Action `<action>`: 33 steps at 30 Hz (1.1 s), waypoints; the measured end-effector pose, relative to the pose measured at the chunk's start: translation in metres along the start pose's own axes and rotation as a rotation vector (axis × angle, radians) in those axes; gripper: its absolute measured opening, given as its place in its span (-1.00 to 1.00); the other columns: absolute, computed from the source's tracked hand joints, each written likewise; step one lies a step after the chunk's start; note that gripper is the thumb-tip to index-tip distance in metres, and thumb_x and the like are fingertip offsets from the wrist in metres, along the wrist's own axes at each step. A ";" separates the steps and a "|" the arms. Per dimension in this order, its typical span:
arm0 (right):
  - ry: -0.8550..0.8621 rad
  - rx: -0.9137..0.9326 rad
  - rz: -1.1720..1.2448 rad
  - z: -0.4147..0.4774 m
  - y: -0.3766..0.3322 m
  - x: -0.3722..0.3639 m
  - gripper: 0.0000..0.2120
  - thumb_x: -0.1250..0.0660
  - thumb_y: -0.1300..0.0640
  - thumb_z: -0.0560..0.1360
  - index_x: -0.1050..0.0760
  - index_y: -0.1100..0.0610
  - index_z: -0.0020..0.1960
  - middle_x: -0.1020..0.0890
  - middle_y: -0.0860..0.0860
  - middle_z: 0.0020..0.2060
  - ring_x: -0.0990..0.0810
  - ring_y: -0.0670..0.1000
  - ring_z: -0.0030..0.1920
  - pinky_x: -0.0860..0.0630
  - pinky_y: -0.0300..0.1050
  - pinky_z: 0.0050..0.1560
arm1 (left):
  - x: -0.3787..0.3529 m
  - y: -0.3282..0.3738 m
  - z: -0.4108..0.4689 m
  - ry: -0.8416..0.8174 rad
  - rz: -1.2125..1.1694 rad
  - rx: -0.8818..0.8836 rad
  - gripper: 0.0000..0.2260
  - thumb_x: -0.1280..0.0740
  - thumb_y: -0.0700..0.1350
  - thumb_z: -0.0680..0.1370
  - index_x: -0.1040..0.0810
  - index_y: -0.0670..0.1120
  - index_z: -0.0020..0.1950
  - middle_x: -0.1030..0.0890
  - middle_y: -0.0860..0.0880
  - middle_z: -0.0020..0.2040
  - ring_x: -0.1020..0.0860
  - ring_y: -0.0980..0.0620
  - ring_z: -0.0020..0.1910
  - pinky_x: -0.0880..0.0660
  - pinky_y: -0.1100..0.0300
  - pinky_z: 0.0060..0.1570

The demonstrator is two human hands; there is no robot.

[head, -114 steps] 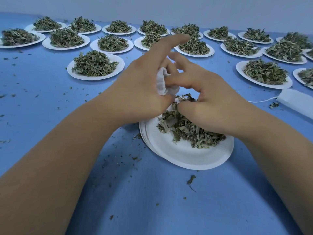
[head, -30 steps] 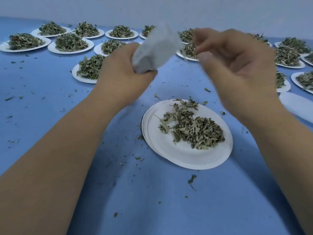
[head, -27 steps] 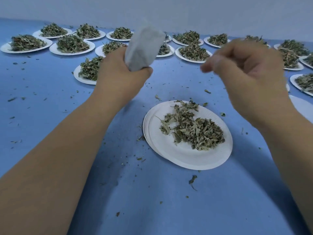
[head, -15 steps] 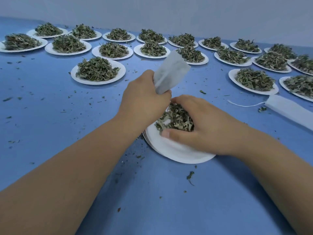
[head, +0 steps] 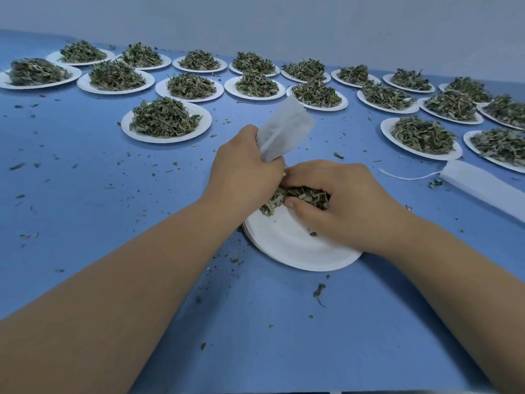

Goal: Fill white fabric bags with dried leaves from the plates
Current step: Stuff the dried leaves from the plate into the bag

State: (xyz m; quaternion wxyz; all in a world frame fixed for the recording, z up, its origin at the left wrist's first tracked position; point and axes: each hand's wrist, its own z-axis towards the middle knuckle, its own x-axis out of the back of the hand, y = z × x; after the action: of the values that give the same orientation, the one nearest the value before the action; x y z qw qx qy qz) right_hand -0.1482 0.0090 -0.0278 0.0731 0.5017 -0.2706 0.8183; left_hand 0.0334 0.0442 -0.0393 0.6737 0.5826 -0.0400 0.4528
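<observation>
Clutching leaves (head: 301,195), rt hand (head: 343,207); bag (head: 287,129) mouth hidden.

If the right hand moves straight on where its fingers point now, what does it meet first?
Probably the left hand, holding the bag; the right hand, gripping leaves, points at it. Depth is unclear.

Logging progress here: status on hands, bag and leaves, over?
Left hand grips white bag, tilted upward. Right hand curled round dried leaves on near plate. Nothing between hands and bag.
</observation>
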 end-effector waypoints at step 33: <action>-0.218 -0.011 -0.053 -0.006 -0.018 0.003 -0.45 -0.28 -0.38 0.47 -0.47 -0.10 0.34 -0.46 -0.18 0.28 -0.35 -0.11 0.35 -0.28 -0.23 0.36 | 0.002 0.004 -0.002 0.077 -0.102 0.090 -0.87 -0.35 -0.06 0.47 -0.45 -0.02 -0.05 -0.53 0.06 -0.20 -0.51 0.09 -0.24 -0.31 0.16 -0.37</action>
State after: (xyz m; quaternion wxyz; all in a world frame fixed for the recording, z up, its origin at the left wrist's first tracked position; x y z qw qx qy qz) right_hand -0.1471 0.0271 -0.0208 0.0674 0.5941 -0.2681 0.7554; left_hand 0.0310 0.0469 -0.0360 0.6701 0.5958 0.0359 0.4412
